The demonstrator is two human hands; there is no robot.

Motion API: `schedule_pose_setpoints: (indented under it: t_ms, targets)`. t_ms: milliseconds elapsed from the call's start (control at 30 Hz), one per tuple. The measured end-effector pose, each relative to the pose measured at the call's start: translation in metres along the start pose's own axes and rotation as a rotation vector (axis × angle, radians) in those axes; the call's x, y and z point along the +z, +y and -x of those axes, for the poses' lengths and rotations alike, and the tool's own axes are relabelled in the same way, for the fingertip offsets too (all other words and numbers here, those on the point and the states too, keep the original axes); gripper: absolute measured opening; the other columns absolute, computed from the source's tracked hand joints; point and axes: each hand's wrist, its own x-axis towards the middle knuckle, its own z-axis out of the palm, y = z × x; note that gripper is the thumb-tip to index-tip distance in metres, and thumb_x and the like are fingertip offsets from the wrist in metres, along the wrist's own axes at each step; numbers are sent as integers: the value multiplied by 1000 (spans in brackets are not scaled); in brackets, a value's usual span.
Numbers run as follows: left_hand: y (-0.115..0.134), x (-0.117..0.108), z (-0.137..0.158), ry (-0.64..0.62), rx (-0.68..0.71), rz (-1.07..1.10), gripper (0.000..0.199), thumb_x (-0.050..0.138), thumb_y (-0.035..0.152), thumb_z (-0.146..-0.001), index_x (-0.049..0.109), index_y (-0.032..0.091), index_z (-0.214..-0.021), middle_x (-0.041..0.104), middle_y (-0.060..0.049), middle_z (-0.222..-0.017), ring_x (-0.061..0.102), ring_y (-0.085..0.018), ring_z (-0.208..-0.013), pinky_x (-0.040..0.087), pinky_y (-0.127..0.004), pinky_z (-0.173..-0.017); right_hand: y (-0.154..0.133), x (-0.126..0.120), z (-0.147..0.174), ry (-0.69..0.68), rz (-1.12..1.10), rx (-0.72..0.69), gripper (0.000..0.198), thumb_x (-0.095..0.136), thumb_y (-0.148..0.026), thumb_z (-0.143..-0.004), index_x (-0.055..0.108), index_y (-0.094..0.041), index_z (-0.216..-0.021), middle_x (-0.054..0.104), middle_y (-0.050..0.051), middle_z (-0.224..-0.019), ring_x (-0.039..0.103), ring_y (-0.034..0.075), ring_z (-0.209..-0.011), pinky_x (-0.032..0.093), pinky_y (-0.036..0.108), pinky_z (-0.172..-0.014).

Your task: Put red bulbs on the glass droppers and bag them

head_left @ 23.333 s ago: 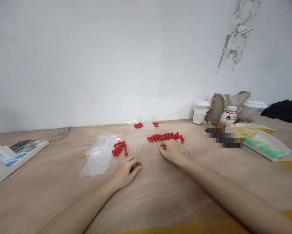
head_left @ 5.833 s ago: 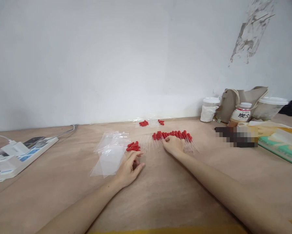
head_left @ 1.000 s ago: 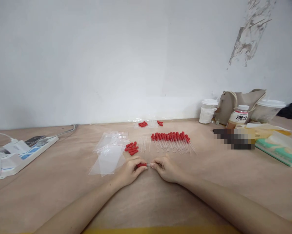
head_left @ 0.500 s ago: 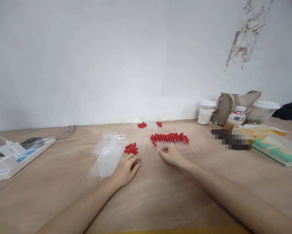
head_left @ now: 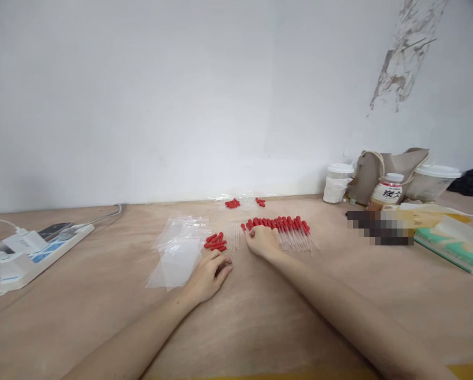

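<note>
My right hand [head_left: 263, 241] is closed in a pinch at the left end of a row of glass droppers [head_left: 286, 224] with red rubber bulbs. A dropper [head_left: 243, 227] sticks out to the upper left from its fingertips, and most of its tube is hidden. My left hand [head_left: 210, 275] rests on the table with loosely curved fingers and the thumb apart, holding nothing. Just beyond its fingers is a small pile of loose red rubber bulbs [head_left: 215, 242]. Several bare glass tubes [head_left: 233, 235] lie between the pile and my right hand. Clear plastic bags [head_left: 179, 262] lie beside my left hand.
Against the wall are more red bulbs [head_left: 232, 203] on clear plastic. A power strip [head_left: 68, 243] with cables is at the left. On the right stand a lidded cup [head_left: 338, 183], a drink bottle [head_left: 387, 192], a grey bag [head_left: 365, 182] and a green tissue pack [head_left: 452, 245].
My right hand has moved left with the dropper, to the left end of the row. My left hand stays in place. The whole view has shifted slightly.
</note>
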Motion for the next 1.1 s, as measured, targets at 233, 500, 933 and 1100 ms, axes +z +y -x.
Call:
schedule_pose_setpoints:
  t_ms: [233, 500, 933, 1100]
  targets:
    - [-1, 0, 0, 12, 14, 3, 13, 46, 23, -82, 56, 19, -89, 52, -3, -81, 52, -15, -70, 42, -28, -66, -5, 19, -13, 51, 84, -3, 26, 39, -29, -79, 61, -16, -81, 65, 11, -78, 58, 22, -79, 24, 36, -75]
    - [-1, 0, 0, -2, 7, 0, 13, 46, 23, -82, 57, 19, -88, 52, -3, -81, 52, -15, -72, 42, -28, -67, -10, 24, -13, 46, 106, -17, 27, 39, -30, -79, 58, -16, -92, 65, 10, -79, 58, 22, -78, 21, 38, -79]
    - [1, 0, 0, 10, 12, -10, 12, 46, 22, -82, 57, 19, -87, 53, -3, -81, 52, -16, -72, 43, -29, -67, -30, 23, -28, -130, 115, 42, 18, 48, -23, -71, 63, -13, -75, 65, 13, -80, 59, 24, -78, 24, 41, -81]
    - [-2, -7, -2, 22, 14, -12, 13, 45, 23, -83, 58, 20, -86, 55, -3, -82, 53, -15, -73, 43, -27, -66, -18, -1, -21, -131, 82, 10, 22, 44, -25, -75, 62, -12, -80, 64, 15, -86, 58, 25, -81, 32, 36, -74]
